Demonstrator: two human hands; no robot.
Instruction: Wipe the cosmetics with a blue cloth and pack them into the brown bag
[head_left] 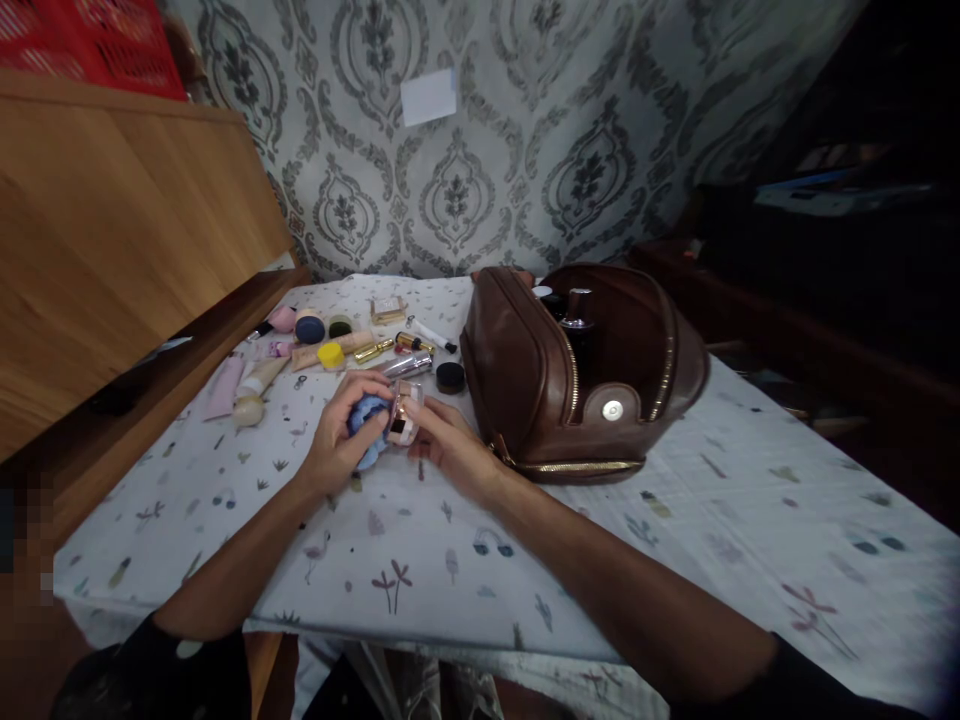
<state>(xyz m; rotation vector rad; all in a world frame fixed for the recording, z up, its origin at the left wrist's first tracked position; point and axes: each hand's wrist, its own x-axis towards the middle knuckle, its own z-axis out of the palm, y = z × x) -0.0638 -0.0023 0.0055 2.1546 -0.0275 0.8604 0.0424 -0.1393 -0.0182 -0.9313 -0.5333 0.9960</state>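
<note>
My left hand (345, 430) is curled round a blue cloth (366, 415) over the table. My right hand (442, 440) pinches a small pink and silver cosmetic container (403, 418) against that cloth. Both hands meet just left of an open brown leather toiletry bag (525, 380), whose gold zip is undone. Inside the bag stands a dark bottle with a silver cap (579, 305).
Several cosmetics lie behind my hands: a black round jar (450, 376), a yellow cap (330, 354), gold lipstick tubes (373, 350), a pink tube (223, 388). A patterned white tablecloth (675, 520) covers the table. A wooden cabinet (112, 230) stands at left, dark furniture at right.
</note>
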